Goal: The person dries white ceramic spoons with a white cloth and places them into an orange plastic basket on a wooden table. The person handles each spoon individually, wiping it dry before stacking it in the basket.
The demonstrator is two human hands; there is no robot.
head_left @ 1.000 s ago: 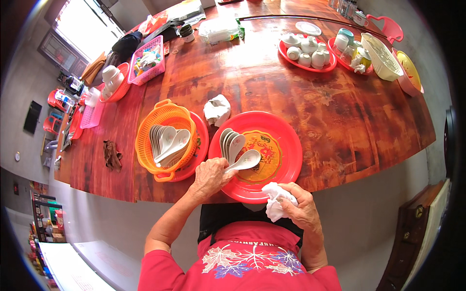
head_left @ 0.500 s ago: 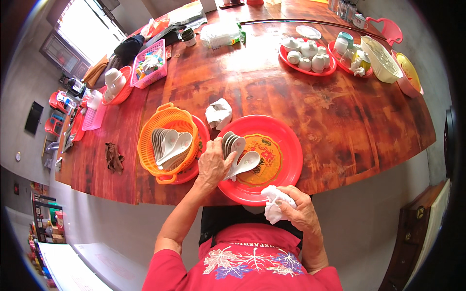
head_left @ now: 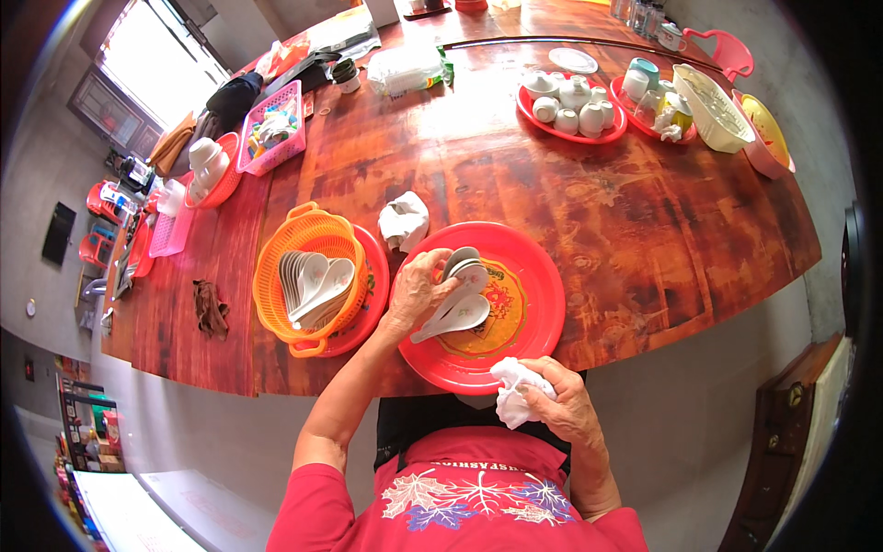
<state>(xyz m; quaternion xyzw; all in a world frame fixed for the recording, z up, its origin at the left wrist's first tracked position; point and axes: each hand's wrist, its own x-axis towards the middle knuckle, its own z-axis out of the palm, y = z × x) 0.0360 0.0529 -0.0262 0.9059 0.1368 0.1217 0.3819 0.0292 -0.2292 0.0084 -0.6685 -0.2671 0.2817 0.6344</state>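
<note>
At the frame's centre, the left hand (head_left: 419, 291), nearer than the right hand (head_left: 565, 405) pinching a white cloth (head_left: 515, 392), grips the stacked spoons (head_left: 472, 275) in the red tray (head_left: 544, 324), a single spoon (head_left: 471, 315) slanting lower left to upper right just below.

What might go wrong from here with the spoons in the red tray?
1. The left hand has its fingers at the stacked spoons; the pieces might slide apart and knock together.
2. The nearest spoon lies close beside that hand, so it could get bumped.
3. The red tray has its near rim about at the edge of the table; pressing there might tip it.
</note>
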